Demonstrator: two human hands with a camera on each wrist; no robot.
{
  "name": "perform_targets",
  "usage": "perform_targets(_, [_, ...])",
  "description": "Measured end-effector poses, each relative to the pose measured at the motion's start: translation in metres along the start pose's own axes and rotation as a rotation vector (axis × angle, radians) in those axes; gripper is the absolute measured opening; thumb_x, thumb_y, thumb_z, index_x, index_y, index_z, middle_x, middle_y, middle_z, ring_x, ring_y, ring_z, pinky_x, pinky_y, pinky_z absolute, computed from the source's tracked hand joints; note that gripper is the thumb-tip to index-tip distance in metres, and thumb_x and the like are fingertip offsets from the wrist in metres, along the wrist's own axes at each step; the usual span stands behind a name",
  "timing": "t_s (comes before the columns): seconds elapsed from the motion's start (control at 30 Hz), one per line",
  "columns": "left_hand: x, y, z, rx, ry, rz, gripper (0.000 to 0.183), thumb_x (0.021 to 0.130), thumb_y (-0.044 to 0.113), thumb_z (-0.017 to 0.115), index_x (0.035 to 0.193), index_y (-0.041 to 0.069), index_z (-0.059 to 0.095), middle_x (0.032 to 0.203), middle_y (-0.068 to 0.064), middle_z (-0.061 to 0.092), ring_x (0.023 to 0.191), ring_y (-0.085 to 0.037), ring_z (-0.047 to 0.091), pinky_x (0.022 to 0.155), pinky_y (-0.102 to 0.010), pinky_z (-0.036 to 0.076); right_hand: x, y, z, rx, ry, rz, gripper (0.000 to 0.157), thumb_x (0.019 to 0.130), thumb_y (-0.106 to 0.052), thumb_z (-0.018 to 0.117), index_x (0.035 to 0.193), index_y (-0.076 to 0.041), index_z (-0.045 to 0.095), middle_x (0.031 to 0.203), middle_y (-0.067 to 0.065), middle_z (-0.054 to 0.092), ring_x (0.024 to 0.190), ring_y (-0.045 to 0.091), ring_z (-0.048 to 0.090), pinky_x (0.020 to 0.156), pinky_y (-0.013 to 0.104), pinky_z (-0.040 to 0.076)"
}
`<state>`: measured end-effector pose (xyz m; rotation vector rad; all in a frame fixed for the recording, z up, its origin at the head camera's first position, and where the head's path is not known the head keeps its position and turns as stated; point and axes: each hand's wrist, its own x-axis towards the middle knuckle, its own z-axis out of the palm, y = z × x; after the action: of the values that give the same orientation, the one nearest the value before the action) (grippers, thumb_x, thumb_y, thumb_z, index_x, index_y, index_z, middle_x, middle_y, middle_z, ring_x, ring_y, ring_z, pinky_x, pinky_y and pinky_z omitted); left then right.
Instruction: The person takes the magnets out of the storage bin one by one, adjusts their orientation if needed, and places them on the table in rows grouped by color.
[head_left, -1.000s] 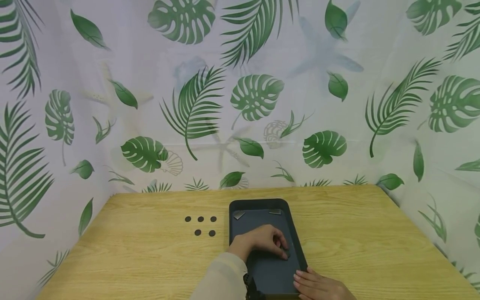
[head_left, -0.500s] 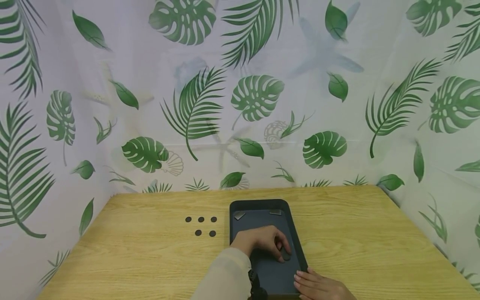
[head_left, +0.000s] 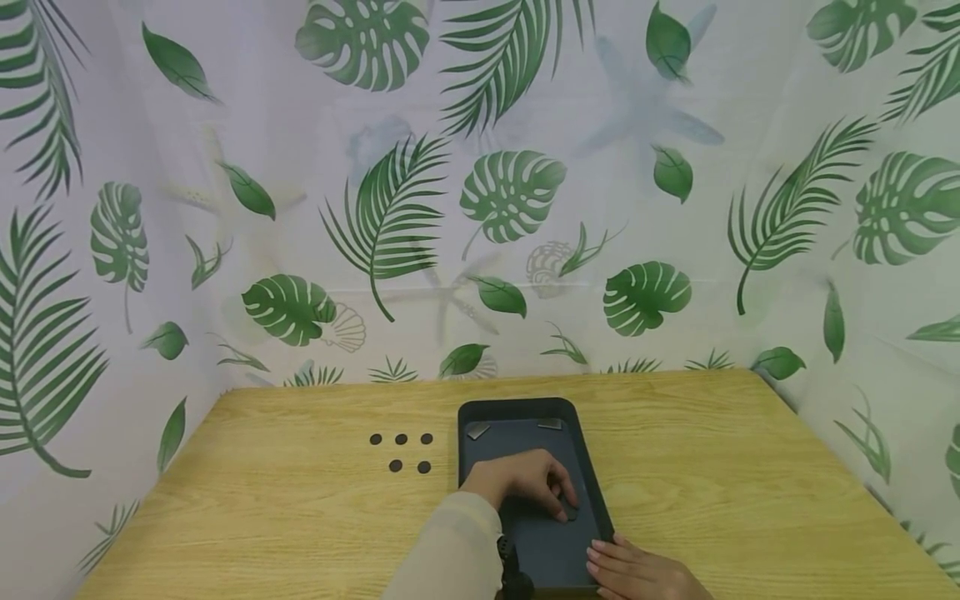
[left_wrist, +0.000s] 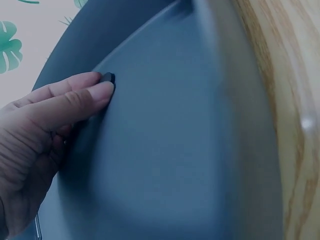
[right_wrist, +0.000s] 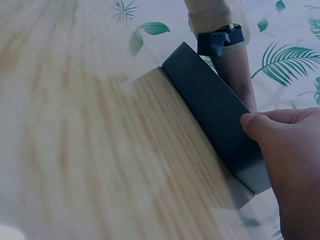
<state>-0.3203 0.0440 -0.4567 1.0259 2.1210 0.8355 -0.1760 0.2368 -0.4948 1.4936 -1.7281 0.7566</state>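
Note:
My left hand [head_left: 528, 479] reaches into the dark rectangular tray [head_left: 543, 554] and pinches a small black disc [head_left: 572, 511] between thumb and fingertips. The left wrist view shows the edge of this disc [left_wrist: 108, 77] poking out past the fingertips, close over the tray floor. My right hand [head_left: 645, 571] holds the tray at its near right corner. In the right wrist view its thumb [right_wrist: 255, 125] lies on the upper edge of the tray wall [right_wrist: 215, 115], and its other fingers are mostly hidden.
Several black discs [head_left: 401, 439] lie in two rows on the wooden table [head_left: 262, 500], left of the tray. Two small metallic pieces, a left one [head_left: 477, 430] and a right one [head_left: 550, 424], are at the tray's far end. A leaf-print cloth [head_left: 517, 200] hangs behind.
The black disc in my left fingertips has tilted, showing more of its face than one second ago. My left hand shifted only slightly; the right hand and tray stay put.

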Motion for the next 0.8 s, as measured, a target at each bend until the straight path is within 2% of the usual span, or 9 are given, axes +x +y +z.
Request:
perform_targets(0.27, [0.0, -0.005, -0.002, 0.037, 0.035, 0.029, 0.014, 0.08, 0.012, 0.075, 0.094, 0.01, 0.073, 0.069, 0.006, 0.059, 0.06, -0.003, 0.051, 0.057, -0.017, 0.042, 0.001, 0.0, 0.0, 0.001, 0.01, -0.001, 0.029, 0.093, -0.011, 0.06, 0.101, 0.017, 0.066, 0.119, 0.022, 0.061, 0.124, 0.023, 0.051, 0.106, 0.028, 0.033])
perform_targets(0.5, [0.003, -0.012, 0.0, -0.052, 0.083, 0.013, 0.017, 0.078, 0.006, 0.076, 0.094, 0.008, 0.071, 0.065, 0.005, 0.057, 0.056, -0.005, 0.049, 0.055, -0.018, 0.04, -0.003, 0.001, 0.002, 0.021, -0.003, 0.014, 0.03, 0.092, -0.011, 0.06, 0.104, 0.017, 0.065, 0.121, 0.022, 0.061, 0.125, 0.023, 0.05, 0.107, 0.028, 0.032])
perform_targets(0.73, [0.0, -0.004, 0.0, 0.099, 0.158, 0.007, 0.012, 0.077, 0.016, 0.079, 0.087, 0.013, 0.072, 0.066, 0.01, 0.059, 0.057, -0.001, 0.051, 0.056, -0.016, 0.042, -0.004, 0.001, 0.001, 0.046, -0.02, 0.005, 0.033, 0.094, -0.011, 0.056, 0.109, 0.017, 0.062, 0.129, 0.02, 0.055, 0.129, 0.023, 0.046, 0.108, 0.028, 0.03])
perform_targets(0.8, [0.0, -0.003, -0.001, 0.113, 0.173, 0.007, 0.012, 0.077, 0.017, 0.079, 0.087, 0.013, 0.073, 0.067, 0.01, 0.06, 0.059, -0.001, 0.052, 0.057, -0.016, 0.043, -0.004, 0.001, 0.001, 0.047, -0.019, 0.008, 0.032, 0.095, -0.011, 0.056, 0.109, 0.017, 0.062, 0.13, 0.019, 0.055, 0.129, 0.023, 0.046, 0.108, 0.028, 0.03])
